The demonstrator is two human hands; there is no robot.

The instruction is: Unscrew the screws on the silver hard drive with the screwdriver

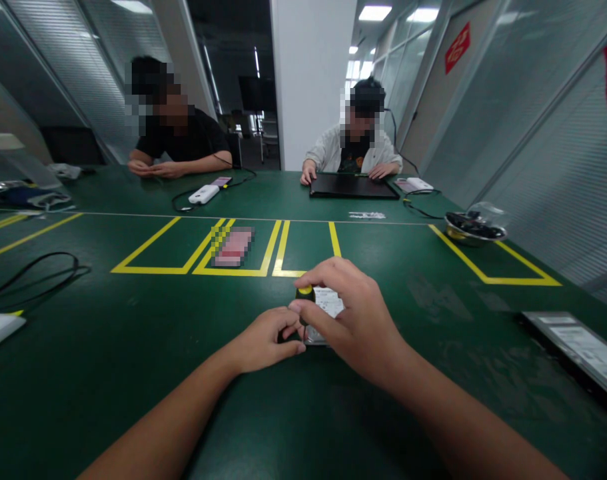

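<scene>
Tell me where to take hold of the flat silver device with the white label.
Probably by its two long edges, from above: the flat silver device with the white label lies flat on the green table, its near end covered by the right hand.

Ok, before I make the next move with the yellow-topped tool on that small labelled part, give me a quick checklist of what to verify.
1. Right hand on the yellow-topped tool: ok, fingers wrap it.
2. Left hand steadying the small labelled part: ok, fingertips sit at its near edge.
3. Tool tip seated on the part: cannot tell, the fingers hide it.
4. Part flat on the green table: cannot tell, mostly covered.
5. Black cable out of the way: ok, far to the left.
6. Flat pack at the right edge apart from the forearm: ok.
</scene>
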